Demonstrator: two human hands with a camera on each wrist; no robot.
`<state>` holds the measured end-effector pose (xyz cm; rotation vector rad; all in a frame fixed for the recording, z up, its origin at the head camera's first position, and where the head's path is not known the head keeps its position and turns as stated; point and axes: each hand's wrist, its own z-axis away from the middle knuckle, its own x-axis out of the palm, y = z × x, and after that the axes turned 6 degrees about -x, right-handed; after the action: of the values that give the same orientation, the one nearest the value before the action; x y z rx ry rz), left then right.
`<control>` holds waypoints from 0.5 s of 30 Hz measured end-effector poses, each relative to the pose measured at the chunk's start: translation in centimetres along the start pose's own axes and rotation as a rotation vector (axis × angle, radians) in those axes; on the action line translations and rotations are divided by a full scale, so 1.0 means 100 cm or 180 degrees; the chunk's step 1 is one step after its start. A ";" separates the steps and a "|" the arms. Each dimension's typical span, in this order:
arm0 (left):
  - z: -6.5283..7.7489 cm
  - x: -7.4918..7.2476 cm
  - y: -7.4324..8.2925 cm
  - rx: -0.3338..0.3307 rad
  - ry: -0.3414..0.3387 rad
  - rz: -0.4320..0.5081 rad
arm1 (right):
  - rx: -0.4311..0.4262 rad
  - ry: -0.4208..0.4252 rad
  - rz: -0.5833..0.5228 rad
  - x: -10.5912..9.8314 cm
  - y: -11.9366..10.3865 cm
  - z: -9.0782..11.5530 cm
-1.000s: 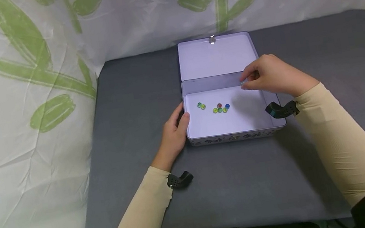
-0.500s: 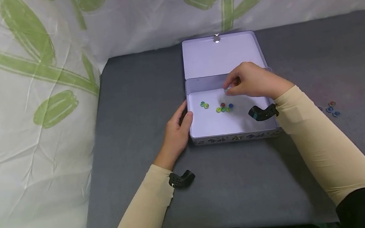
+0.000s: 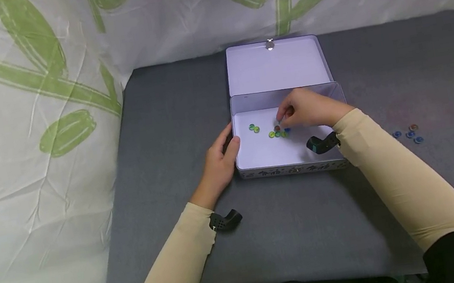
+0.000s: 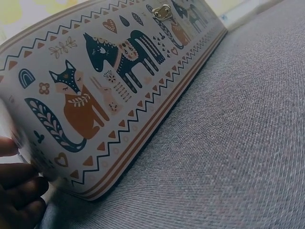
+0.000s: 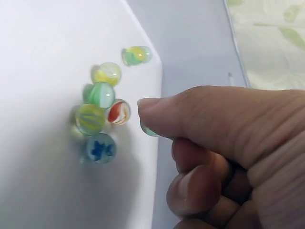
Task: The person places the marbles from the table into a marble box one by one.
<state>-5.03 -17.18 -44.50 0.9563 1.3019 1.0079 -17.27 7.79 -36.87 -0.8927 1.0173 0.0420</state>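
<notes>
My right hand [image 3: 308, 108] is over the inside of an open white tin box [image 3: 265, 155]. Thumb and finger pinch a greenish glass marble [image 5: 149, 129], mostly covered by the thumb. On the box floor close by lie a red-and-white marble [image 5: 119, 112], a blue marble [image 5: 101, 148] and several green and yellow marbles [image 5: 90, 119]. Two more marbles [image 3: 254, 128] sit apart, towards the left. My left hand [image 3: 218, 165] rests against the box's left side, thumb by the rim, fingers touching the outer wall in the left wrist view.
The hinged lid [image 3: 275, 64], with its metal clasp [image 3: 269, 44], lies back behind the box. Several blue and reddish marbles [image 3: 410, 134] sit on the grey table [image 3: 156, 147] to the right. A leaf-patterned sheet [image 3: 189, 14] hangs behind and left.
My right hand has moved left and lower into the box with its marble, near the cluster. The marbles on the table have come into sight. The left hand stays at the box.
</notes>
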 end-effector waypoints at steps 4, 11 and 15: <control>0.001 -0.001 0.001 0.0005 -0.0020 0.0005 | -0.0006 -0.0037 0.0017 0.003 0.002 0.000; 0.001 -0.002 0.002 0.0022 -0.0005 0.0016 | -0.0005 -0.0093 0.0153 0.005 0.004 -0.004; 0.001 -0.003 0.001 0.0014 -0.0011 0.0007 | 0.0000 -0.0109 0.0128 0.007 0.004 -0.005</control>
<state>-4.91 -17.47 -44.27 0.9624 1.3008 1.0050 -17.45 7.50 -37.76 -0.8689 1.0034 0.0908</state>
